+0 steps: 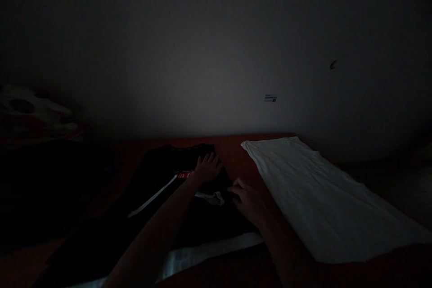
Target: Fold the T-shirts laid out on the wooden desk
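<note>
A black shirt (158, 162) with white stripes and a red patch (184, 174) with white letters lies spread out before me. My left hand (207, 168) rests flat on the upper right of it, fingers apart, nothing in its grasp. Lower down, my right hand (246, 195) has its fingers bent together at the shirt's right edge, seemingly pinching the dark cloth. Close by that hand is a small white-trimmed opening (216, 198), perhaps a sleeve end. The room is very dim, so the exact fingertip contact is hard to see.
To the right lies a white garment (317, 198), laid out on the reddish-brown surface (232, 155). A pale wall (189, 54) with a small label (270, 98) rises behind. At the left is a pile of white and red fabric (37, 114).
</note>
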`<action>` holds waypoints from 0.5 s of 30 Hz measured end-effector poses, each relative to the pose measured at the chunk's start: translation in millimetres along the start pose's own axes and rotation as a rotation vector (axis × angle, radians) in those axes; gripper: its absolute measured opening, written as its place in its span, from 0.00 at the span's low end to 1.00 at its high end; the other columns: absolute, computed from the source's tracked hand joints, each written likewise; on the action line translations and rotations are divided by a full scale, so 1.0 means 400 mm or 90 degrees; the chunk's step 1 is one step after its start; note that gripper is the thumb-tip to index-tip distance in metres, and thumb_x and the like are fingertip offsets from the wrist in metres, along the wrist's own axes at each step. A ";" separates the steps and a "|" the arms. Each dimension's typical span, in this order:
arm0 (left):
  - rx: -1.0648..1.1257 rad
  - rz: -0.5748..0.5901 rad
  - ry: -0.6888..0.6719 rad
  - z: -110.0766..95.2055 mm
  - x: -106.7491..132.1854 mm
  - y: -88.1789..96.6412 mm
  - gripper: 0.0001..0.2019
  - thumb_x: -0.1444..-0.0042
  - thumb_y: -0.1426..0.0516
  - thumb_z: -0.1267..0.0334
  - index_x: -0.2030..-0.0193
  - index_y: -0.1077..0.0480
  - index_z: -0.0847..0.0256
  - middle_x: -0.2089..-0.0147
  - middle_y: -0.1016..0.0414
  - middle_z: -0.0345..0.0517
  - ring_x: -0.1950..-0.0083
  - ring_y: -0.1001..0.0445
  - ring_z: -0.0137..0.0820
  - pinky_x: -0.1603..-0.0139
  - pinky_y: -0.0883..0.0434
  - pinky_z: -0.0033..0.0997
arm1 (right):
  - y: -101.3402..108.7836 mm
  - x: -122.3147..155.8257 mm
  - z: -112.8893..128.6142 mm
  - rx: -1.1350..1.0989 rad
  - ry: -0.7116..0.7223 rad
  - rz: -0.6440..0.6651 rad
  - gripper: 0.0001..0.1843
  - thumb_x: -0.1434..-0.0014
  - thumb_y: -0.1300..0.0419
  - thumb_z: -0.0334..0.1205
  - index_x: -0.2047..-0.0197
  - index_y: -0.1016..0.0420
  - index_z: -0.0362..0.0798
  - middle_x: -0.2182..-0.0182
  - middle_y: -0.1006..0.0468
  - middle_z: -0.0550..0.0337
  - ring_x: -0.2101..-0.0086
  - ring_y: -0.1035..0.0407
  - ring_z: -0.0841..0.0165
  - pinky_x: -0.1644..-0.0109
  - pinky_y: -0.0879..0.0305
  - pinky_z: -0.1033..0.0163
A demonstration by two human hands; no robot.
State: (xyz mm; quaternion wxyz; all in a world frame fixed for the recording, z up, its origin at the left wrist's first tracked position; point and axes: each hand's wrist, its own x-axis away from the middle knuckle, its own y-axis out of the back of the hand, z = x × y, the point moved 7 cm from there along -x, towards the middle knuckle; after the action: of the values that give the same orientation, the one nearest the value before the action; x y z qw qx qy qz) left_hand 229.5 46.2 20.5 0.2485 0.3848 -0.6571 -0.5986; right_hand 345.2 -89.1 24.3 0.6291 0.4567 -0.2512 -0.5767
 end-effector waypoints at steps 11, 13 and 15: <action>-0.058 -0.073 0.104 0.005 0.011 0.047 0.17 0.33 0.51 0.62 0.40 0.32 0.58 0.36 0.30 0.54 0.36 0.33 0.42 0.36 0.35 0.44 | 0.017 0.006 0.047 0.025 0.080 0.008 0.24 0.45 0.37 0.28 0.47 0.20 0.56 0.55 0.24 0.58 0.54 0.29 0.64 0.46 0.32 0.58; -0.071 -0.063 0.136 0.008 0.027 0.072 0.18 0.34 0.50 0.60 0.40 0.32 0.60 0.38 0.29 0.57 0.37 0.31 0.45 0.38 0.34 0.46 | 0.011 0.005 0.041 0.017 0.066 0.021 0.21 0.44 0.38 0.28 0.49 0.19 0.54 0.57 0.23 0.58 0.56 0.27 0.65 0.49 0.31 0.59; -0.085 -0.047 0.201 0.033 0.046 0.095 0.22 0.34 0.51 0.55 0.39 0.33 0.66 0.39 0.29 0.65 0.37 0.31 0.52 0.39 0.34 0.53 | 0.010 0.004 0.038 0.015 0.061 0.020 0.20 0.43 0.38 0.28 0.49 0.19 0.54 0.57 0.22 0.58 0.56 0.27 0.66 0.49 0.31 0.60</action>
State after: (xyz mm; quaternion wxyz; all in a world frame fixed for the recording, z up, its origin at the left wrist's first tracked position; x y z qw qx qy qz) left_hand 200.4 38.7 53.1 0.3511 0.4805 -0.5540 -0.5822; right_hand 334.6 -95.3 34.5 0.6441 0.4872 -0.2344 -0.5411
